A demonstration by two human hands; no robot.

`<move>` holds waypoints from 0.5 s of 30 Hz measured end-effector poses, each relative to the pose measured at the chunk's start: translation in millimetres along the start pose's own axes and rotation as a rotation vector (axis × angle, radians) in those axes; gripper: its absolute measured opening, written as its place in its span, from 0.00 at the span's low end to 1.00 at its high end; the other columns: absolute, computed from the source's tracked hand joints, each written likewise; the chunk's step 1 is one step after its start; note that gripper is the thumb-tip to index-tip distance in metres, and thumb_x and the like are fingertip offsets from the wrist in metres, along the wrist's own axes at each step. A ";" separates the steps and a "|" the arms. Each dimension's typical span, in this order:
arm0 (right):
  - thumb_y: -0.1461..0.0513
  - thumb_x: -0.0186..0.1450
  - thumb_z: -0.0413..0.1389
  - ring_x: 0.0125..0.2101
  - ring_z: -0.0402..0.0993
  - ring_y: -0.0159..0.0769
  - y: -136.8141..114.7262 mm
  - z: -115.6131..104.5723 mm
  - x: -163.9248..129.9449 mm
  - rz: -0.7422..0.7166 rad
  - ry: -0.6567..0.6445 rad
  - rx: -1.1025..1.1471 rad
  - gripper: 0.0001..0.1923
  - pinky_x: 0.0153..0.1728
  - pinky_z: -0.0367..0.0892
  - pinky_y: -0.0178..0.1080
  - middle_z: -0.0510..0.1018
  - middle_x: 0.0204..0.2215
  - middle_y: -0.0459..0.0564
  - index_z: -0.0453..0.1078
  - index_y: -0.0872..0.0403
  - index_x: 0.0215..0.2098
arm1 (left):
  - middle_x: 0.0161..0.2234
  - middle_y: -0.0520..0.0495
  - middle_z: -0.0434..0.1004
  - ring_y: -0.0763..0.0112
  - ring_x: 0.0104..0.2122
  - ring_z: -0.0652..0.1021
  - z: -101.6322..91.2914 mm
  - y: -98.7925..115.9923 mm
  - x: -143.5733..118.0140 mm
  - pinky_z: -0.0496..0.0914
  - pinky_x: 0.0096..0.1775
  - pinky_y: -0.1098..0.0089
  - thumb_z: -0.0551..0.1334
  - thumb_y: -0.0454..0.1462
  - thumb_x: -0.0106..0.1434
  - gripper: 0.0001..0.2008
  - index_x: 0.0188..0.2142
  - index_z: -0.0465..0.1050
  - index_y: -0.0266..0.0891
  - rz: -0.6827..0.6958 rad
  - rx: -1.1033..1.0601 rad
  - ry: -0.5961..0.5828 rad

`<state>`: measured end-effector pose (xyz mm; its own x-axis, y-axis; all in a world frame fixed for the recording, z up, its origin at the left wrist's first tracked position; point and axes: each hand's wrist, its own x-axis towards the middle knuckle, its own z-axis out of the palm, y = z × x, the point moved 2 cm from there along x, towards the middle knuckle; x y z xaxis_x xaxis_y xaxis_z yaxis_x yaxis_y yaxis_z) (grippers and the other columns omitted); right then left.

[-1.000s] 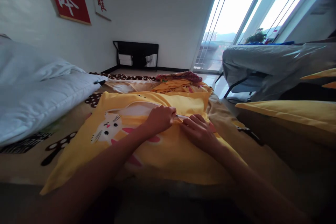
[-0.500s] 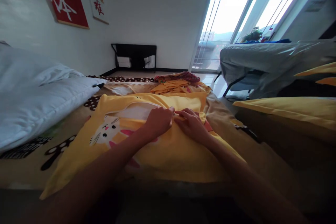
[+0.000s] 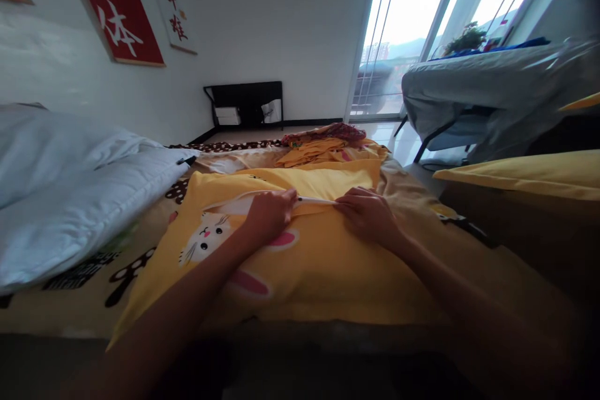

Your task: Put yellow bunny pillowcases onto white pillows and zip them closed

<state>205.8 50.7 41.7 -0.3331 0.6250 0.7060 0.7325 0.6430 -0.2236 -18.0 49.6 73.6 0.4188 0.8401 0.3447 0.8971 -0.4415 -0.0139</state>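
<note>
A yellow pillowcase [image 3: 323, 262] with a white rabbit print lies flat on the bed in front of me, a pillow inside it. Along its far side runs the opening, where white filling [image 3: 239, 205] shows at the left. My left hand [image 3: 268, 215] pinches the fabric edge at the opening. My right hand [image 3: 368, 214] pinches the same edge a little to the right. A thin pale strip of the opening [image 3: 316, 200] is stretched taut between the two hands.
A white pillow [image 3: 70, 200] lies at the left on a patterned bedsheet [image 3: 117, 272]. Folded yellow and red cloth [image 3: 323, 144] sits beyond the pillowcase. Another yellow pillow [image 3: 529, 175] lies at the right. A covered table [image 3: 492, 87] stands near the glass door.
My hands, almost touching half a second ago, have drawn apart along the opening, with the right hand further right. The view has shifted slightly.
</note>
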 end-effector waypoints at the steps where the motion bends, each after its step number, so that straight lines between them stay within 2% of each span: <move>1: 0.58 0.66 0.54 0.30 0.72 0.34 2.1 -0.9 -0.7 -0.002 0.004 0.002 0.12 0.33 0.62 0.38 0.77 0.27 0.47 0.76 0.52 0.30 | 0.33 0.44 0.78 0.63 0.33 0.77 -0.6 -3.0 -2.1 0.60 0.30 0.68 0.48 0.40 0.69 0.14 0.36 0.70 0.39 0.004 0.004 0.017; 6: 0.55 0.68 0.52 0.31 0.73 0.34 9.2 -2.3 -4.0 -0.026 -0.022 -0.032 0.14 0.34 0.63 0.38 0.79 0.28 0.47 0.77 0.51 0.31 | 0.39 0.47 0.76 0.65 0.33 0.75 -1.5 -17.7 -12.5 0.60 0.31 0.68 0.51 0.39 0.68 0.11 0.38 0.71 0.40 0.007 0.057 0.049; 15: 0.54 0.69 0.49 0.31 0.73 0.35 8.1 -0.9 -4.8 -0.047 -0.047 -0.041 0.17 0.34 0.64 0.39 0.78 0.28 0.49 0.77 0.52 0.32 | 0.38 0.46 0.74 0.66 0.33 0.73 -5.7 -57.5 -39.8 0.62 0.36 0.67 0.51 0.38 0.69 0.12 0.37 0.73 0.40 -0.029 0.125 0.125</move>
<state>213.9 52.5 37.1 -0.3943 0.6155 0.6824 0.7388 0.6540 -0.1629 -87.0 39.8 66.1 0.3786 0.8028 0.4606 0.9223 -0.3687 -0.1157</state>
